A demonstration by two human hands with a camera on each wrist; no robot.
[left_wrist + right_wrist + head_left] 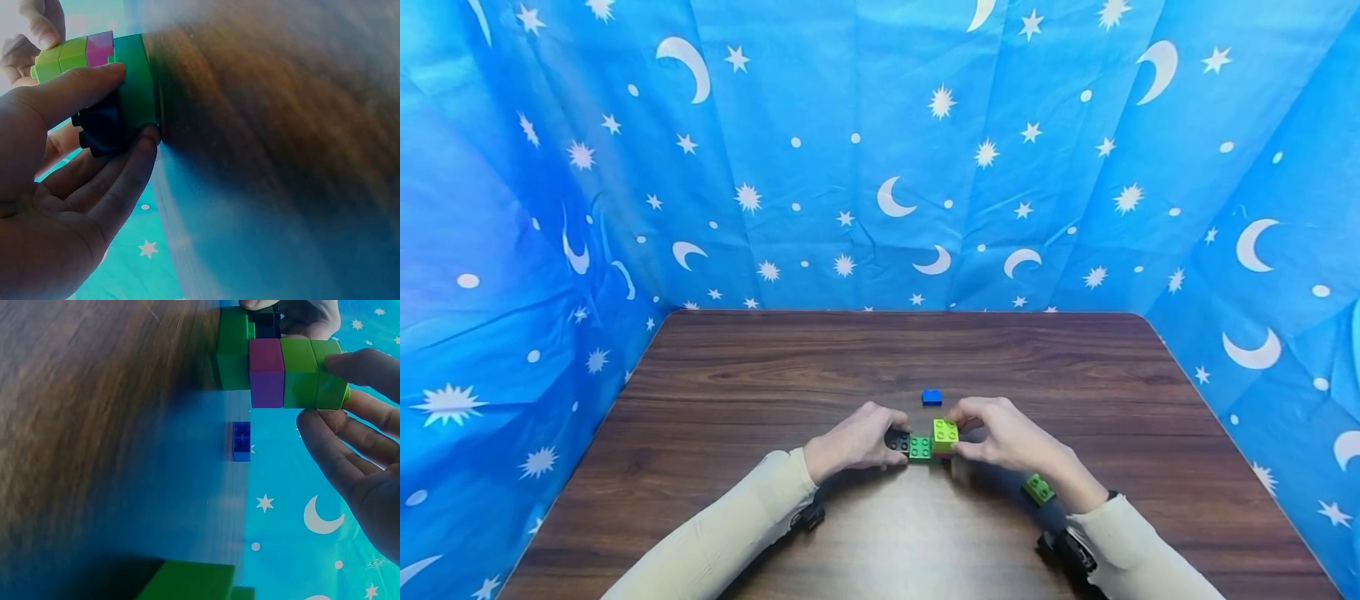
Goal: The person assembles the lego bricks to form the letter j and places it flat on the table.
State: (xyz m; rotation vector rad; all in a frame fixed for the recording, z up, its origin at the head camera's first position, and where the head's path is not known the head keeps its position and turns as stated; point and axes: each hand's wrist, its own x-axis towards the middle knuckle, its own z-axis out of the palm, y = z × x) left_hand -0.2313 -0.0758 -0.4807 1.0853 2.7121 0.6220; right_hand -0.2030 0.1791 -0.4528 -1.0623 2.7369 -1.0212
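Observation:
A long green brick (pixel 920 448) lies on the table as the base of a small build. On its left end sits a black brick (pixel 898 440); on its right part stands a magenta brick (pixel 267 378), with two lime bricks (pixel 300 378) stacked above it. My left hand (pixel 859 437) grips the left end, thumb and fingers on either side of the green and black bricks. With thumb and fingers, my right hand (pixel 1011 437) pinches the top of the lime stack. The magenta brick is mostly hidden in the head view.
Just behind the build is a small blue brick (pixel 932 397). A loose green brick (pixel 1039 490) lies below my right wrist, close to the dark wrist camera (pixel 1067 550). Blue cloth (pixel 895 150) with moons and stars surrounds the wooden table (pixel 737 358).

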